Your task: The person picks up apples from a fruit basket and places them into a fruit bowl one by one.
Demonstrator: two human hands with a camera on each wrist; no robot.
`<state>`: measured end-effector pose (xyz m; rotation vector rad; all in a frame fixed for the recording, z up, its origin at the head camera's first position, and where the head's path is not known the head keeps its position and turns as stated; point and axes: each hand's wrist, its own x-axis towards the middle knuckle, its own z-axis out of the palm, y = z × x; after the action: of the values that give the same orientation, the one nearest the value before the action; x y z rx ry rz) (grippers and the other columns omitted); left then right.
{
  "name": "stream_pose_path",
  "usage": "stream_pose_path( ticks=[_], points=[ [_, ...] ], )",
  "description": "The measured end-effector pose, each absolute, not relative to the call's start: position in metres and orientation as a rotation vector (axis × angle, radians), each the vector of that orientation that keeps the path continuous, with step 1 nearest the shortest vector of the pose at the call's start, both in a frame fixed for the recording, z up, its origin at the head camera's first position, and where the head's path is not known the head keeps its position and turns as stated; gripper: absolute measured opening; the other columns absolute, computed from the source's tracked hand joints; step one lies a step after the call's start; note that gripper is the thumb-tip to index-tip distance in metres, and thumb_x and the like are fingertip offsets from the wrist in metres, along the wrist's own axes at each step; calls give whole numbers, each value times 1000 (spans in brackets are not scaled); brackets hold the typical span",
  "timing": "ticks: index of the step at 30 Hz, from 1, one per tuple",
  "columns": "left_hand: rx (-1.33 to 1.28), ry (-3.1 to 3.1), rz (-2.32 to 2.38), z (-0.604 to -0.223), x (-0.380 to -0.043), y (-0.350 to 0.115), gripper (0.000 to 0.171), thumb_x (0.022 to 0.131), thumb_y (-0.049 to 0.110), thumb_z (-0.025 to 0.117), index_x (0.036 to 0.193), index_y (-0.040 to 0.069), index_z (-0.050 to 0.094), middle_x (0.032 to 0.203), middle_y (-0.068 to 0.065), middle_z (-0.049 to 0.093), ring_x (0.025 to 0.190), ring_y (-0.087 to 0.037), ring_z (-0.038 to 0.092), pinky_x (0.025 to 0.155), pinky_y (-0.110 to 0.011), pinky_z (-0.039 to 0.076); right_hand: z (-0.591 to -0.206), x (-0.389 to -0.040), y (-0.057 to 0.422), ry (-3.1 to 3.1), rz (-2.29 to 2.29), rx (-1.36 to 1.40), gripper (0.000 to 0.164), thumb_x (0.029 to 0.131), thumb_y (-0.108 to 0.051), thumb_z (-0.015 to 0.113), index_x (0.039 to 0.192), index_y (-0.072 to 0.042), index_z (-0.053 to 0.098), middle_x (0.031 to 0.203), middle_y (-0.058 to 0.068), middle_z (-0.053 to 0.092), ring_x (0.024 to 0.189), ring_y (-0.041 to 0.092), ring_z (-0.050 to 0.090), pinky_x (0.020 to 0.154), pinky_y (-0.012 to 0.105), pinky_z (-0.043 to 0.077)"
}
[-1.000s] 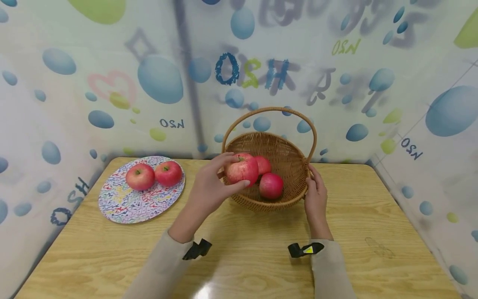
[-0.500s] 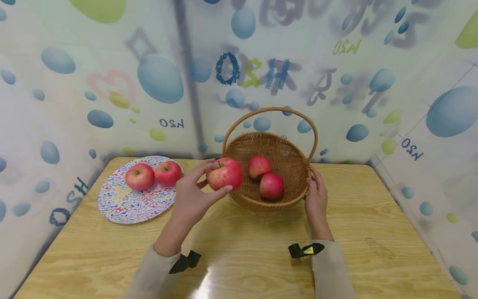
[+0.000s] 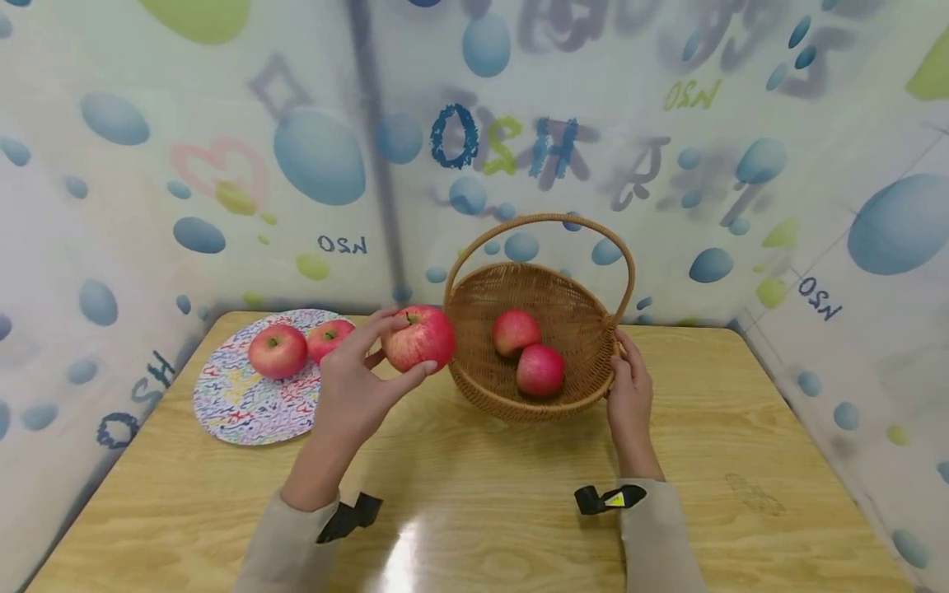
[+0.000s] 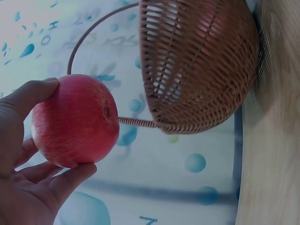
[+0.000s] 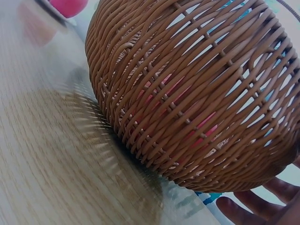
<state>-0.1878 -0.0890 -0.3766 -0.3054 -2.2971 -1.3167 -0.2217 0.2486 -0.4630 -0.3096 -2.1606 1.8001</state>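
In the head view my left hand holds a red apple between thumb and fingers, above the table and just left of the wicker basket. The left wrist view shows that apple pinched, apart from the basket. Two more apples, one behind and one in front, lie inside the basket. My right hand grips the basket's right rim beside the handle's foot. In the right wrist view its fingers reach past the woven wall, partly hidden by it.
A round plate with a multicolored squiggle pattern lies at the table's left. It bears two apples, a left one and a right one partly covered by my left hand. A patterned wall stands behind the wooden table.
My left hand has carried its apple leftward, from over the basket to beside its left rim. The right hand has stayed at the basket.
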Motion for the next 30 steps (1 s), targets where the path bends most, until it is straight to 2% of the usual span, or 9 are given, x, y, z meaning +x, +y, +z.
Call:
stream_pose_path(
  ticks=[5, 8, 14, 17, 22, 25, 27, 28, 30],
  points=[
    [-241, -2275, -1216, -375, -192, -101, 54, 72, 22, 93, 119, 10, 71, 137, -8, 65, 123, -26, 64, 87, -46, 61, -464, -221, 252, -2169, 1783, -314, 48, 109, -25, 31, 155, -30, 41, 162, 8, 37, 144, 35, 45, 113, 54, 43],
    [-211, -2266, -1186, -374, -194, -110, 54, 72, 21, 93, 119, 8, 70, 137, -8, 65, 125, -25, 62, 90, -44, 60, -464, -222, 253, -2169, 1798, -308, 48, 109, -25, 30, 156, -30, 40, 163, 7, 36, 144, 34, 44, 114, 54, 42],
    [-160, -2294, -1161, -371, -195, -125, 53, 76, 20, 90, 122, 5, 68, 139, -10, 63, 129, -28, 58, 94, -55, 57, -464, -223, 256, -2159, 1857, -299, 49, 109, -24, 30, 156, -32, 39, 164, 6, 35, 144, 32, 45, 111, 55, 43],
    [-134, -2303, -1163, -370, -195, -131, 52, 78, 20, 89, 123, 6, 67, 138, -9, 63, 127, -28, 58, 93, -55, 57, -463, -223, 257, -2145, 1906, -293, 49, 109, -24, 29, 157, -32, 38, 165, 6, 33, 146, 34, 42, 113, 58, 42],
    [-79, -2305, -1147, -369, -193, -143, 51, 79, 20, 88, 124, 8, 69, 138, -5, 64, 125, -24, 59, 89, -30, 60, -462, -222, 257, -2141, 1947, -290, 49, 109, -25, 28, 158, -31, 35, 164, 11, 33, 146, 36, 41, 114, 61, 39],
    [-42, -2343, -1064, -372, -190, -150, 52, 79, 24, 88, 124, 8, 69, 140, -6, 64, 126, -27, 60, 88, -33, 61, -461, -222, 256, -2131, 1960, -291, 49, 109, -25, 29, 158, -30, 36, 163, 12, 33, 145, 35, 42, 114, 60, 40],
    [-41, -2364, -1020, -374, -187, -154, 52, 78, 24, 89, 123, 7, 69, 140, -8, 64, 126, -29, 59, 89, -43, 61, -461, -222, 254, -2138, 1960, -286, 49, 109, -25, 29, 157, -30, 36, 164, 11, 33, 145, 35, 42, 114, 60, 41],
    [-43, -2374, -996, -376, -186, -156, 53, 77, 24, 89, 123, 6, 69, 139, -9, 64, 125, -29, 60, 90, -43, 61, -460, -222, 254, -2139, 1961, -281, 49, 109, -24, 30, 157, -30, 36, 164, 11, 33, 144, 35, 42, 113, 60, 41],
    [-55, -2381, -984, -379, -183, -160, 54, 76, 21, 90, 122, 5, 68, 136, -10, 65, 122, -30, 61, 91, -29, 60, -460, -222, 254, -2145, 1957, -267, 49, 109, -25, 30, 157, -30, 36, 163, 12, 34, 143, 35, 43, 113, 59, 42]
  ],
)
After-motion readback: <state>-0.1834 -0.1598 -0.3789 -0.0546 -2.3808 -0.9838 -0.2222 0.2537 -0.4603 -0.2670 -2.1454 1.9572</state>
